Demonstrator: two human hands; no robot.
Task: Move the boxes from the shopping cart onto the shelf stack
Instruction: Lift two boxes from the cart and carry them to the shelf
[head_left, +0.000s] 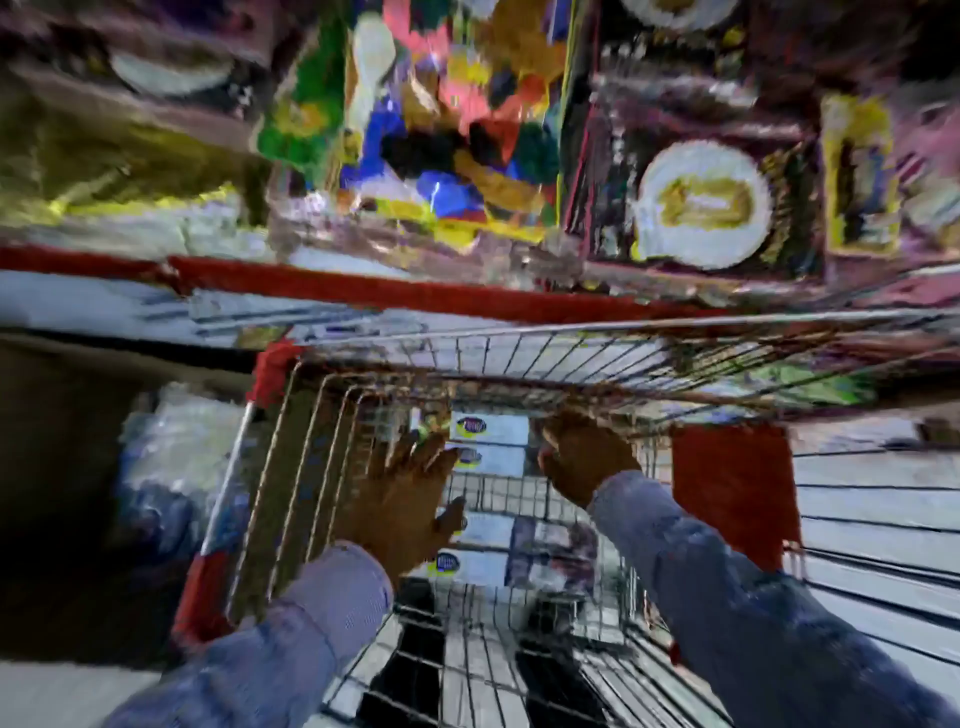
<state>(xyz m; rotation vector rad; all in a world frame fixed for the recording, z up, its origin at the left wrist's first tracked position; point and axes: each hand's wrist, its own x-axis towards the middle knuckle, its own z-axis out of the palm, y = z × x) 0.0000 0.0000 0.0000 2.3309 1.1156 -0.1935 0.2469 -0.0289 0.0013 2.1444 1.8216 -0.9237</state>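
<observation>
Our left hand (402, 499) is spread open inside the cart (332, 447), our right hand (584, 457) curled, grip unclear. Four white boxes (488, 441) sit between and below them. Beyond, blurred shelf (363, 283) goods.

Both arms reach forward and down, sleeved in light blue to the wrists. The left hand (402, 491) is spread flat, palm down, fingers (387, 452) splayed and pointing ahead, thumb out to the right. The right hand (587, 457) is curled, knuckles up, fingertips hidden; the blur hides its grip
</observation>
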